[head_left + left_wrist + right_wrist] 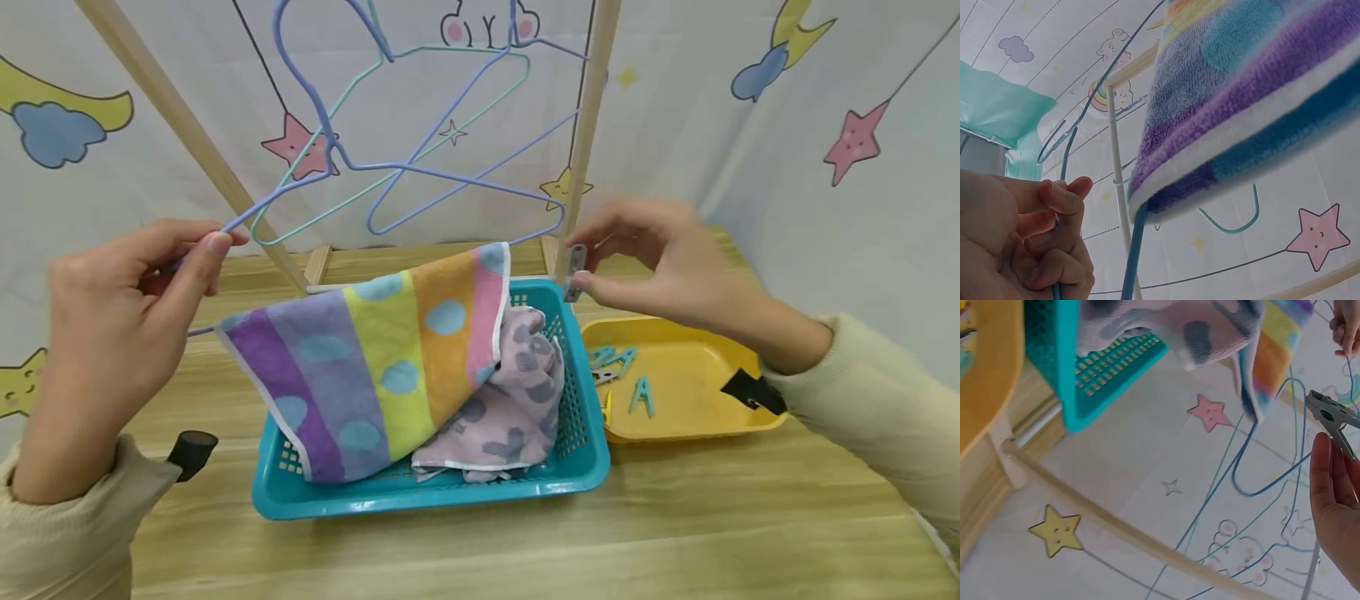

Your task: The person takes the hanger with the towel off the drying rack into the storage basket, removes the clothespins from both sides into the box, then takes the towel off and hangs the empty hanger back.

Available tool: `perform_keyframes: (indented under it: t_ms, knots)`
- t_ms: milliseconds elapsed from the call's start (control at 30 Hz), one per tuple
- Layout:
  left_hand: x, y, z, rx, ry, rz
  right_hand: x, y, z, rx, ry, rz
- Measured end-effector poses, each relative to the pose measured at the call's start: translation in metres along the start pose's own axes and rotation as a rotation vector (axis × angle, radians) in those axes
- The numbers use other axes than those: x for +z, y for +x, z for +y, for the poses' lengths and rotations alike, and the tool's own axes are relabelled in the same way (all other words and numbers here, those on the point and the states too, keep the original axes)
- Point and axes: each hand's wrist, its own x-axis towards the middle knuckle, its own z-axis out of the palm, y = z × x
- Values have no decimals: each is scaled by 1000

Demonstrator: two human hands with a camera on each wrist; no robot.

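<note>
My left hand (131,308) pinches one end of a blue-purple hanger (450,173), its thumb and fingers round the wire. Over the hanger's lower bar hangs a striped towel (390,350) with blue dots, folded across it. To the right, my right hand (660,250) pinches a grey clothespin (1330,415) near the hanger's right end, apart from the towel. Below the towel stands a teal basket (442,498) with a pink towel (517,408) with grey patches bunched inside. In the left wrist view the towel's purple end (1179,169) hangs close beside the left hand.
A yellow tray (697,375) right of the basket holds several clothespins (642,397), mostly green. Behind, a wooden rack (588,125) carries a green hanger (465,48) and another purple hanger (442,125). Everything stands on a wood-grain table (525,550) before a printed curtain.
</note>
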Motion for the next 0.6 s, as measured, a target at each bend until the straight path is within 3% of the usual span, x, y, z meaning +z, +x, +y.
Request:
perform_keyframes:
  t_ms: [233,433,600]
  knots:
    - [1,1,-2,9,-7,6,-28,-39,26,92,130,67]
    - [2,2,-3,27,-1,6,-36,-63,39,181,88,76]
    - [3,2,-3,26,1,-3,-34,-68,44,196,78,93]
